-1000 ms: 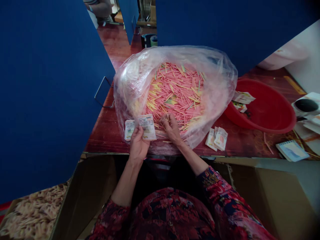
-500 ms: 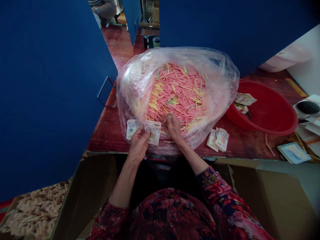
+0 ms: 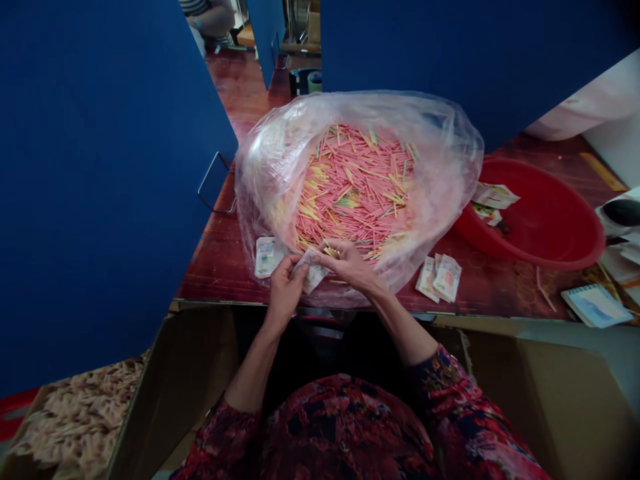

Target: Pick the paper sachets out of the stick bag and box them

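My left hand (image 3: 289, 283) pinches a small printed packet (image 3: 315, 275) at the front edge of a clear plastic bag (image 3: 445, 143). Close beside it, my right hand (image 3: 350, 263) is closed around several thin yellowish sticks (image 3: 331, 251), and its fingers touch the packet's upper edge. The bag lies wide open, full of short pink, yellow and green sticks (image 3: 360, 187). Another printed packet (image 3: 267, 257) rests on the left, against the bag. More packets (image 3: 440, 277) lie to the right of the bag.
A red basin (image 3: 545, 207) with scraps of paper stands on the right. Near it lie a spiral notepad (image 3: 597, 305) and some rubber bands. Blue panels (image 3: 100, 167) flank the dark red table (image 3: 210, 273). A co-worker's arm (image 3: 215, 19) shows at the top left.
My right hand has come back from the pile with sticks and now meets the packet. My left hand has moved slightly right, tilting the packet.
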{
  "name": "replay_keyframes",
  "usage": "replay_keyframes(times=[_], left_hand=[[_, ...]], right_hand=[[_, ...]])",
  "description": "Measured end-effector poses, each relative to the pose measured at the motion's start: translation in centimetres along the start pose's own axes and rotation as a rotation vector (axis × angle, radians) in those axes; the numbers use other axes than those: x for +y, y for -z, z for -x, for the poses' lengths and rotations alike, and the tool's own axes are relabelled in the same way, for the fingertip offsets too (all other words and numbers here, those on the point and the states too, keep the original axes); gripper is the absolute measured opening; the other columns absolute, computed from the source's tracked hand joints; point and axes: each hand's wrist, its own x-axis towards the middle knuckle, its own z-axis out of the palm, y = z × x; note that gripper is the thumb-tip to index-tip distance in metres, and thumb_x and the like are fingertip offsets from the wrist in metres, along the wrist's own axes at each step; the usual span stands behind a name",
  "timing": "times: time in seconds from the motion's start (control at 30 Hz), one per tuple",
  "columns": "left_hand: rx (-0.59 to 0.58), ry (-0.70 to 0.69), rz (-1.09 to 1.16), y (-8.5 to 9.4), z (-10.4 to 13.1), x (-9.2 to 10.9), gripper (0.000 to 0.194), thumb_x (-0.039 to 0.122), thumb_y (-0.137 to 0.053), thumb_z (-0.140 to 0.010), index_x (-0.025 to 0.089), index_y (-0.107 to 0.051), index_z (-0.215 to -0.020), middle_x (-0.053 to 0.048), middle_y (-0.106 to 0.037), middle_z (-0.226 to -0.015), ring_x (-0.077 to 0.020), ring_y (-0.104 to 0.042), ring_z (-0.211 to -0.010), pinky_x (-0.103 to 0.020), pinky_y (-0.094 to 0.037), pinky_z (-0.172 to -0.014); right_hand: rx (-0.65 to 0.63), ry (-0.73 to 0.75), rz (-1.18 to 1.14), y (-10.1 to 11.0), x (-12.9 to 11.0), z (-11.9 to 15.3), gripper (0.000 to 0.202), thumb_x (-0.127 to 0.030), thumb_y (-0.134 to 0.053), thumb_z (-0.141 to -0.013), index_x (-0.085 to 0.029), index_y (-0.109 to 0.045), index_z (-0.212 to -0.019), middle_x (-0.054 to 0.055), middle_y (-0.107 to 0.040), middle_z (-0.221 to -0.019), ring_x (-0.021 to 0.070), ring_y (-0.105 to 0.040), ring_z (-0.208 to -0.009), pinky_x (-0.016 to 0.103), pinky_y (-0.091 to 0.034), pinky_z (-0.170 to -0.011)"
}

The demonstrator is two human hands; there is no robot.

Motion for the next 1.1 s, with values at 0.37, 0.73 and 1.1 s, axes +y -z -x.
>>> replay_keyframes(times=[0.37, 0.73, 1.1], left_hand=[[-0.008, -0.046, -0.141, -0.1, 0.7, -0.1, 0.039, 0.050, -0.060, -0.092, 0.018, -0.067, -0.070, 0.002, -0.056, -0.062, -0.0130, -0.047, -0.062, -0.024, -0.038, -0.062], [-0.064, -0.002, -0.091, 0.8, 0.9, -0.8, 0.030, 0.045, -0.072, -0.084, 0.018, -0.080, -0.092, -0.001, -0.072, -0.080, -0.0176, -0.060, -0.075, -0.025, -0.047, -0.072], [-0.191, 0.046, -0.049, -0.1, 1.4, -1.6, 0.038, 0.052, -0.069, -0.085, 0.017, -0.080, -0.094, -0.002, -0.073, -0.080, -0.0181, -0.061, -0.074, -0.027, -0.051, -0.071]], right_hand=[[0.149, 0.035, 0.019, -1.2, 0.8, 0.2, 0.044, -0.058, -0.071, -0.080, -0.019, -0.053, -0.067, -0.006, -0.044, -0.060, 0.0085, -0.036, -0.056, 0.023, -0.028, -0.052], [0.374, 0.019, -0.636, -0.1, 0.6, -0.6, 0.041, -0.036, -0.076, -0.079, -0.025, -0.037, -0.078, -0.008, -0.037, -0.063, 0.0077, -0.038, -0.052, 0.020, -0.039, -0.050], [0.504, 0.284, -0.271, -1.7, -1.0, -0.3, 0.034, -0.058, -0.055, -0.094, -0.027, -0.043, -0.090, -0.003, -0.049, -0.071, 0.0159, -0.059, -0.072, 0.030, -0.051, -0.069]])
